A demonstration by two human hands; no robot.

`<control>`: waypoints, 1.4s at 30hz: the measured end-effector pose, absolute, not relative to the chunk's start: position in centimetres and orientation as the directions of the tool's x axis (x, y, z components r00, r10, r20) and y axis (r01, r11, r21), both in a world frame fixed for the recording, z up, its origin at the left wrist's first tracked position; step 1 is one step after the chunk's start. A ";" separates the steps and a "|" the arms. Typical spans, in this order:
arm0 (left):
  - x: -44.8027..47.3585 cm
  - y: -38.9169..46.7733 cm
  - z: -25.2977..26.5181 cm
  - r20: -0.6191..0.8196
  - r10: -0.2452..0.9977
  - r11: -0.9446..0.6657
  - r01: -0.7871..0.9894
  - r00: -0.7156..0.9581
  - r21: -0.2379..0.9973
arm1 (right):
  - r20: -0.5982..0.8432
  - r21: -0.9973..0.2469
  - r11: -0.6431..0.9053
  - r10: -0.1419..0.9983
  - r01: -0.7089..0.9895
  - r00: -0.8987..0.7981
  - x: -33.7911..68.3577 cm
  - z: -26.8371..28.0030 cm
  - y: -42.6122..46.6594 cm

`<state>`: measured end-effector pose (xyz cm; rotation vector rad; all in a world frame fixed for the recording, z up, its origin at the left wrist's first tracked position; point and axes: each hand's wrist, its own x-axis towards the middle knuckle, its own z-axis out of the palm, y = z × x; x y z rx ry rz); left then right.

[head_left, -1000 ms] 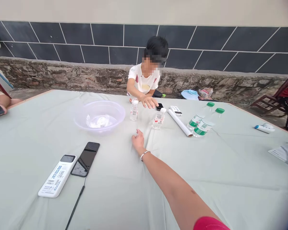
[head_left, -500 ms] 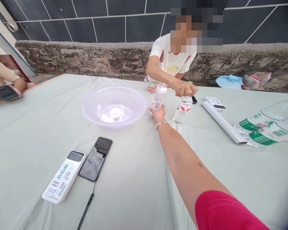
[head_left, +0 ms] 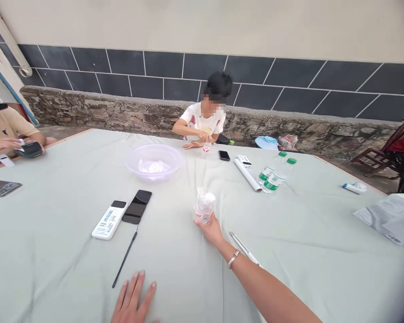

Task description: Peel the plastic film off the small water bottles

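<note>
My right hand (head_left: 211,229) is wrapped round a small clear water bottle (head_left: 204,212) with a pinkish label, over the middle of the table. Something white and crumpled, like thin plastic or tissue, sits at the top of the bottle; I cannot make out exactly what. At the near edge my left hand (head_left: 133,299) lies flat on the pale tablecloth (head_left: 178,269), fingers spread, holding nothing. A black phone (head_left: 137,207) with a wrist strap and a white power bank (head_left: 109,220) lie beyond that hand. To the right of my right wrist rests a thin silver pen-like object (head_left: 245,249).
A translucent purple basin (head_left: 131,165) holds white crumpled material. Across the table a person (head_left: 202,119) grips another water bottle (head_left: 206,150). Two large bottles (head_left: 275,179) with green caps, a white roll (head_left: 248,175) and papers (head_left: 390,220) are on the right. Another person (head_left: 15,130) sits at left.
My right hand has drawn the small bottle back toward me from beside the other person's bottle. My left hand has come into view on the tablecloth. The view has pulled back.
</note>
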<state>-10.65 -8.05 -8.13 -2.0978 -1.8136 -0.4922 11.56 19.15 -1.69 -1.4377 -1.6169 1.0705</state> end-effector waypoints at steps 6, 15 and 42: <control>-11.2 -8.6 -6.1 0.323 0.942 -0.125 0.989 0.093 0.079 | -0.066 -0.976 -0.020 0.977 0.216 -0.204 13.8 -0.6 8.6; -3.1 -3.7 -1.0 -0.277 0.950 0.288 0.057 -0.146 0.956 | -0.377 -0.835 -0.537 0.717 -0.119 -0.587 16.0 0.8 3.4; 0.7 1.4 0.5 -0.325 0.874 0.472 0.475 -0.361 0.743 | -0.158 -0.212 -0.039 0.988 0.976 0.006 23.8 1.9 9.7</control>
